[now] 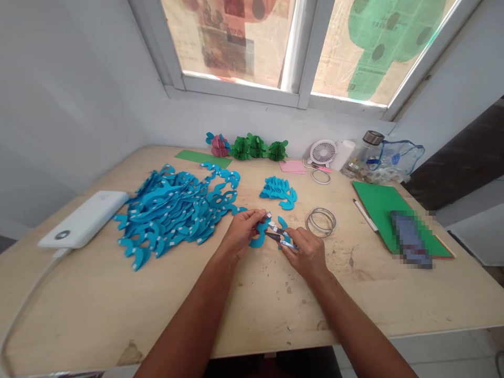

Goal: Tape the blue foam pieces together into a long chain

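Note:
My left hand (244, 226) pinches a curved blue paper piece (258, 239) marked with small white squares. Close to its right, my right hand (306, 251) is closed on a pair of small scissors (281, 241), whose tips point left at the paper. Another blue curved piece (282, 222) lies partly behind the scissors. A large heap of blue paper pieces (173, 207) spreads over the table on the left, trailing towards my left hand. Beyond my hands sits a smaller blue stack (275, 188).
Silver rings (322, 222) lie right of my right hand. A white power bank (84, 219) with a cable is at the left. Green sheets (378, 212) and a pen (365, 215) are right. Paper figures (255, 147), a fan (323, 152) and a bottle (360, 152) line the wall.

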`<state>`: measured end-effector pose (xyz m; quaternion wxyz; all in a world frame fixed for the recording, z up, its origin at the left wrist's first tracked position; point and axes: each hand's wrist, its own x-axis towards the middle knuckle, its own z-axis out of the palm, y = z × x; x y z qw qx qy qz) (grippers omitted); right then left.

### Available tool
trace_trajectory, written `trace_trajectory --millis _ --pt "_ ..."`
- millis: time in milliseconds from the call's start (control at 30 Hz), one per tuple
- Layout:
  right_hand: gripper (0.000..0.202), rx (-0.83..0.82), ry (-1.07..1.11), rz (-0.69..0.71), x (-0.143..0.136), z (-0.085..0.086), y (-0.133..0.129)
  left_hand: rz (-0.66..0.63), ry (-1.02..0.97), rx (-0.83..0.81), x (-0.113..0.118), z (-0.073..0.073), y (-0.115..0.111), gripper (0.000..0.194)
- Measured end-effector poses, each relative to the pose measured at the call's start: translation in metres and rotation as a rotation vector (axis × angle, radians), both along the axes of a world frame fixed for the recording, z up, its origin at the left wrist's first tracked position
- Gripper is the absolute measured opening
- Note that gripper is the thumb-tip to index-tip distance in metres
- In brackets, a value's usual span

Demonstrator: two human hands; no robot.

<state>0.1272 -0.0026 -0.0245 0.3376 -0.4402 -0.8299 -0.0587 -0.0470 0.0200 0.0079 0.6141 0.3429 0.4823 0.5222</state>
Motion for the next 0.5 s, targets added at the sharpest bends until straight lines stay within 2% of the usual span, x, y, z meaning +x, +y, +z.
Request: trace_trajectory --millis 267,500 --pt "0.026 -0.005 -0.004 -0.01 -0.0004 0.0004 -0.0005 -0.075 -0.041 0.003 -0.0016 -0.001 0.001 0.023" --pt "0.025 -0.004 -0.016 -0.006 -0.0002 0.0002 -0.0001 -0.07 -0.059 0.016 -0.0016 0.0001 0.0002 0.025"
